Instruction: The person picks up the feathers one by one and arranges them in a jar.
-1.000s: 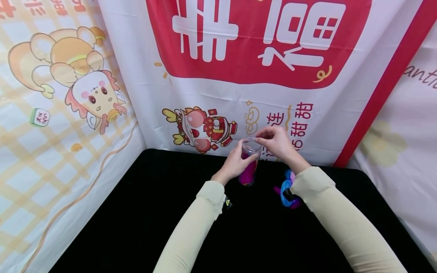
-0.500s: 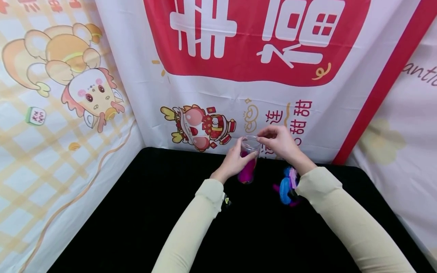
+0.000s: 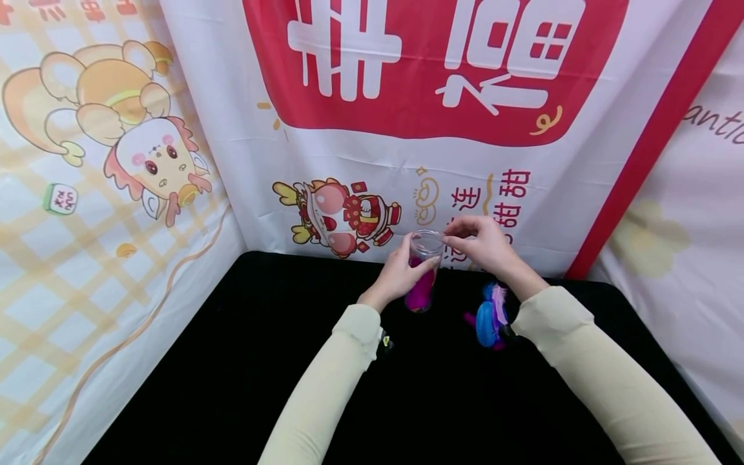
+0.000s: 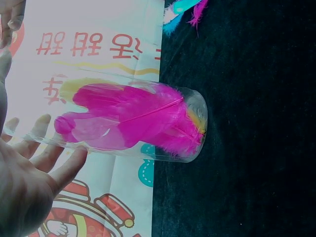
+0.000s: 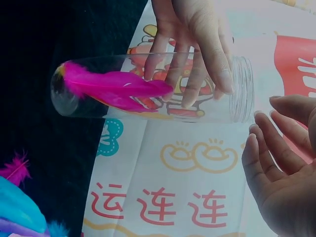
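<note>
A clear jar (image 3: 427, 244) stands uncapped at the back of the black table, with magenta feathers (image 4: 128, 116) and some yellow ones inside it. My left hand (image 3: 397, 276) grips its upper part, thumb on one side and fingers round the other. Right at the jar's mouth is my right hand (image 3: 479, 245), its fingers loosely bent and the thumb apart. In the right wrist view nothing shows between that hand's thumb and fingers, and the fingertips (image 5: 252, 140) are just off the threaded rim.
A small pile of blue, purple, pink and magenta feathers (image 3: 488, 321) lies on the table (image 3: 290, 361), right of the jar and beside my right sleeve. A printed cloth wall (image 3: 256, 161) rises close behind the table's back edge, with another at the left.
My right hand has shifted slightly to the right, away from the jar's rim. More of the feather pile shows beside its sleeve. My left hand keeps its grip on the jar.
</note>
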